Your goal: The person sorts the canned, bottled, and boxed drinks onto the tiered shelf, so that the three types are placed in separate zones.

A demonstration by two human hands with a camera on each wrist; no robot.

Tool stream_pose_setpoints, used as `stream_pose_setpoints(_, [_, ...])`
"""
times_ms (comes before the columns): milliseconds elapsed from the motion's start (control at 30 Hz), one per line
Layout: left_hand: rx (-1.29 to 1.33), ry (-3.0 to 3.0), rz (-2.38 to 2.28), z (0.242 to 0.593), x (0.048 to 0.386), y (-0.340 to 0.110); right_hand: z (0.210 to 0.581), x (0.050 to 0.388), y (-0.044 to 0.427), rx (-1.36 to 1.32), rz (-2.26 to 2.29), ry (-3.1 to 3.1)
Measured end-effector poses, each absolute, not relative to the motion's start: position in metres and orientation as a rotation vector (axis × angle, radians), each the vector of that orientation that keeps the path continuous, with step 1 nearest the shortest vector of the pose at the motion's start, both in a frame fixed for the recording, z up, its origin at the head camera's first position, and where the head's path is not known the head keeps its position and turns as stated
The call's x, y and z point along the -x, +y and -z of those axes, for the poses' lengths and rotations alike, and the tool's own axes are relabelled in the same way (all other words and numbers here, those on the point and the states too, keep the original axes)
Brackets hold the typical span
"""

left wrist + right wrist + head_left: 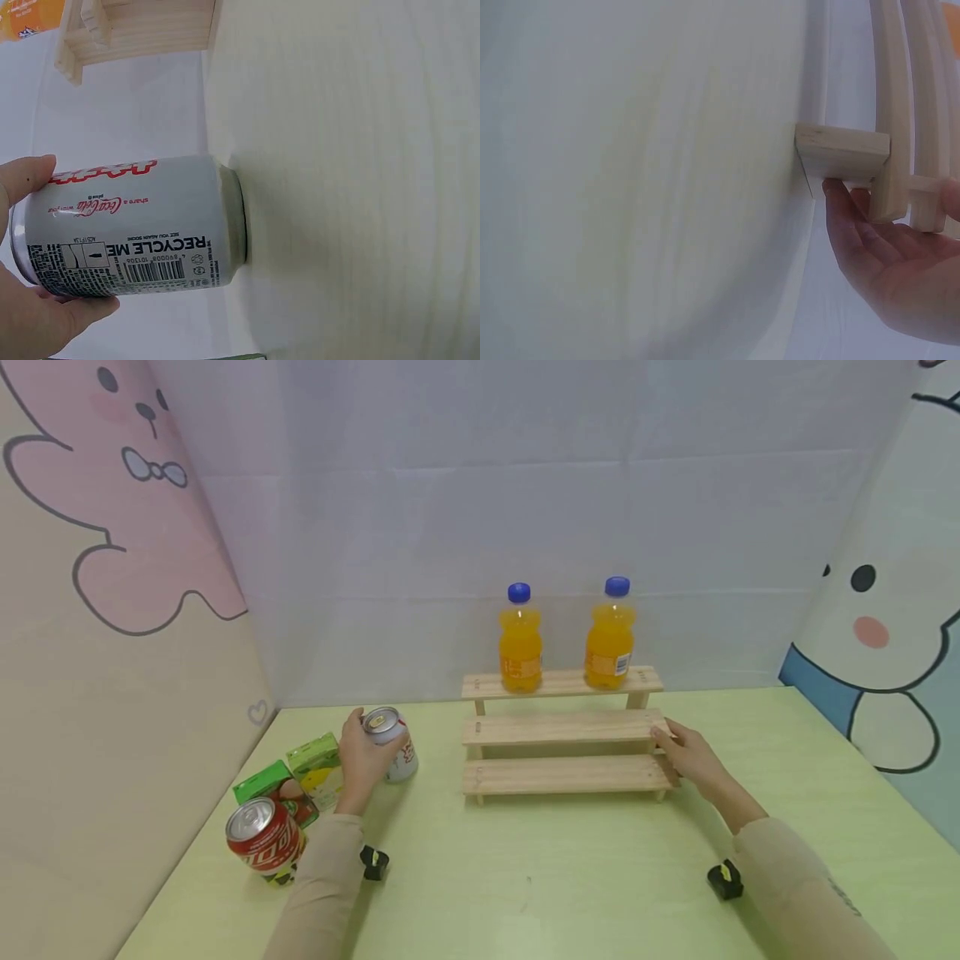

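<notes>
My left hand point(363, 766) grips a silver-white Coca-Cola can point(403, 761) near its top, thumb on one side and fingers on the other. In the left wrist view the upright can's base is at the tabletop; whether it touches cannot be told. At the right end of a three-step wooden rack point(562, 727), my right hand point(697, 766) holds the steps' ends, its thumb by the middle step and its fingers against the side. Two orange drink bottles point(521, 652) with blue caps stand on the top step. The lower two steps carry nothing.
Left of my left hand stand a red drink can point(264, 839), a green-topped carton point(281, 793) and a yellow-green carton point(317, 768). Two small black clips point(373, 863) show near the sleeves. A pale curtain point(562, 527) rises behind the table point(525, 877).
</notes>
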State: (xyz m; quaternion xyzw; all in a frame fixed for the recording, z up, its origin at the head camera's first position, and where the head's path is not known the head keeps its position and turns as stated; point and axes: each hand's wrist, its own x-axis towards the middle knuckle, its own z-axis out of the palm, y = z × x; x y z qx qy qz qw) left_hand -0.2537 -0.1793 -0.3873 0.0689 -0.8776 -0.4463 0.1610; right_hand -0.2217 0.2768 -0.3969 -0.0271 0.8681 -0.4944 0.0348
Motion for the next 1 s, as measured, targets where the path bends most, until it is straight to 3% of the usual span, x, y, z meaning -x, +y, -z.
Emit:
stream_pose_setpoints(600, [-0.216,-2.406,1.413,0.4,0.255,-0.178,0.395,0.221,0.274,0.049,1.466,2.681])
stream_pose_setpoints(1000, [-0.184,-2.325,1.355,0.386,0.255,-0.175,0.395,0.221,0.275,0.049,1.485,2.677])
